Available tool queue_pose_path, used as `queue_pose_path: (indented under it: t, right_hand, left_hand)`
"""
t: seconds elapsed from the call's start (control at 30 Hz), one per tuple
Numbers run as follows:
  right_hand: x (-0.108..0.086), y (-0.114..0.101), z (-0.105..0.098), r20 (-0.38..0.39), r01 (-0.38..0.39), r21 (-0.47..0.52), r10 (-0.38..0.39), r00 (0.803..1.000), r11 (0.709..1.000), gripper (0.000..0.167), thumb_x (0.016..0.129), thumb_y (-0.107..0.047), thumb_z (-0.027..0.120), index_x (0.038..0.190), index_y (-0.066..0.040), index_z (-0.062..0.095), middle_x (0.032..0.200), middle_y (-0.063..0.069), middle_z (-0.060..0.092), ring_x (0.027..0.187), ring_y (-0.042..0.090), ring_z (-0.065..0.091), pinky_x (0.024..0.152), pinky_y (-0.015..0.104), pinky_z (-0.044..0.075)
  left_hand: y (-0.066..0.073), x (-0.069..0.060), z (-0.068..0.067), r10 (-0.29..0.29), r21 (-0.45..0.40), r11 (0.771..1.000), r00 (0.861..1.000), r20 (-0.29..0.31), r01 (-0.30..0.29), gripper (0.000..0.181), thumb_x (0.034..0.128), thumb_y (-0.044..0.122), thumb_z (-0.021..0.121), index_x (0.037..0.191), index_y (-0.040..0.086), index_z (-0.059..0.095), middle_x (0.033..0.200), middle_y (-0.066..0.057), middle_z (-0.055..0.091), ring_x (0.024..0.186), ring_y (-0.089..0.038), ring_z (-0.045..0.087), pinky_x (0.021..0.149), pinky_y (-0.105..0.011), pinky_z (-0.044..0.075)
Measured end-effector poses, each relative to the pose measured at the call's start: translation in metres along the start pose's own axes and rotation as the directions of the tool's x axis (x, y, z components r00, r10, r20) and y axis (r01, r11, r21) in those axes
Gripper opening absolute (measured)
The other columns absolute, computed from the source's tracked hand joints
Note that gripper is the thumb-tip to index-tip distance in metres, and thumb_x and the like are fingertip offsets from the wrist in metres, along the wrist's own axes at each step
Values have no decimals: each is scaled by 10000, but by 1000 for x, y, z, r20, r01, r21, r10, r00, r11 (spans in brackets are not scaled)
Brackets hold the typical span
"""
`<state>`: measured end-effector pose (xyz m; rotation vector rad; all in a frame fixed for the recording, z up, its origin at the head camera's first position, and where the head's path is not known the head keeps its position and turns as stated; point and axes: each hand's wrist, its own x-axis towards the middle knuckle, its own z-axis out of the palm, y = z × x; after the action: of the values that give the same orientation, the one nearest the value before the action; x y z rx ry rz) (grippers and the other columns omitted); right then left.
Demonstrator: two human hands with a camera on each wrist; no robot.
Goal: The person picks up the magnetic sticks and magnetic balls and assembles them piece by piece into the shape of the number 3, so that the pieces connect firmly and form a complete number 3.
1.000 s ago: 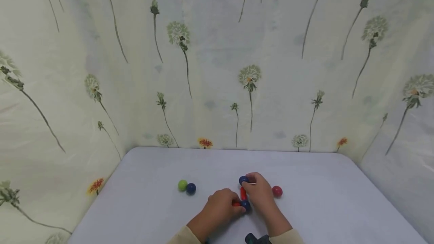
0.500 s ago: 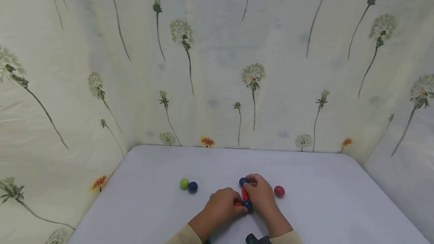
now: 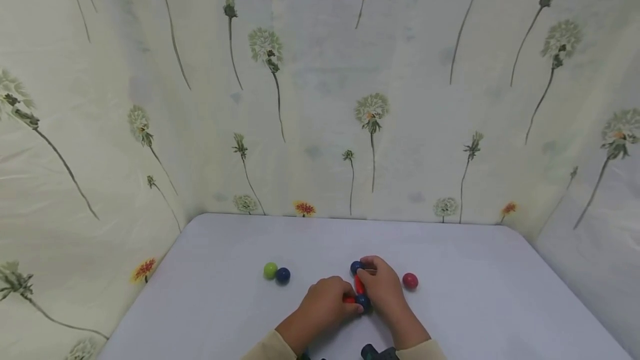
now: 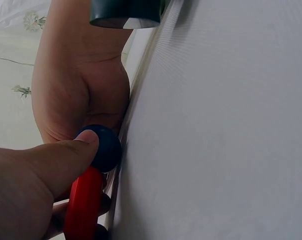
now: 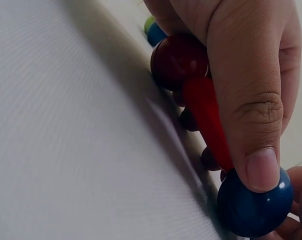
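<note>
Low on the white table, my left hand (image 3: pixel 325 300) grips a red rod (image 3: pixel 349 299), its thumb on the near blue ball (image 3: pixel 363 301). My right hand (image 3: pixel 386 289) pinches the far blue ball (image 3: pixel 356 268); a second red rod (image 3: pixel 359 285) runs between the two blue balls. In the left wrist view, the left thumb (image 4: pixel 66 162) presses a blue ball (image 4: pixel 107 149) beside a red rod (image 4: pixel 84 202). The right wrist view shows the left hand (image 5: pixel 248 80) over a dark red ball (image 5: pixel 178 62), a red rod (image 5: pixel 206 115) and a blue ball (image 5: pixel 256 202).
A green ball (image 3: pixel 270 270) and a dark blue ball (image 3: pixel 283 276) lie side by side to the left. A red ball (image 3: pixel 410 281) sits right of the right hand. A dark object (image 3: pixel 378 352) shows at the bottom edge. Flowered cloth (image 3: pixel 320 99) hangs behind the table (image 3: pixel 475 293).
The head view has shifted slightly. Both hands keep their grips, with no clear movement of the balls or rods on the table.
</note>
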<state>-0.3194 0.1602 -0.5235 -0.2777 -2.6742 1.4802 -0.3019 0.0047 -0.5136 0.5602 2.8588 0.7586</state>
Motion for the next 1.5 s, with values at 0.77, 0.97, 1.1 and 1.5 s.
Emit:
queue_pose_path:
  t: [0.77,0.97,1.1,1.5]
  right_hand:
    - [-14,-4,-21,-123,40,33,-36,992,999,273,1062,-239,572,1300,-125,644,1315,128,686,1029,246,738,888,415,615]
    - [-22,-7,-30,-113,73,-49,-78,990,996,255,1050,-260,591,1270,-151,658,1252,71,717,1184,272,667,953,474,586]
    - [-28,-8,-36,-96,118,-110,-128,987,987,246,1027,-245,618,1241,-145,686,1171,30,736,1165,246,677,970,498,573]
    - [-43,-9,-58,15,188,-175,-188,982,967,245,1003,-229,662,1236,-163,699,1046,-51,734,1077,160,686,951,440,584]
  left_hand:
    - [0,0,4,11,-41,999,1000,2,-11,215,850,426,864,895,228,793,756,133,590,710,-75,513,674,-304,418]
    - [0,1,4,-15,-33,999,1000,0,15,222,846,424,870,912,224,801,746,118,589,717,-93,515,675,-315,420]
    - [0,0,5,-23,-36,999,1000,6,23,225,848,428,867,920,226,801,748,116,593,718,-97,519,679,-319,422]
    - [1,0,3,-25,-59,998,1000,4,25,208,846,421,870,910,236,801,754,116,586,721,-97,520,673,-321,416]
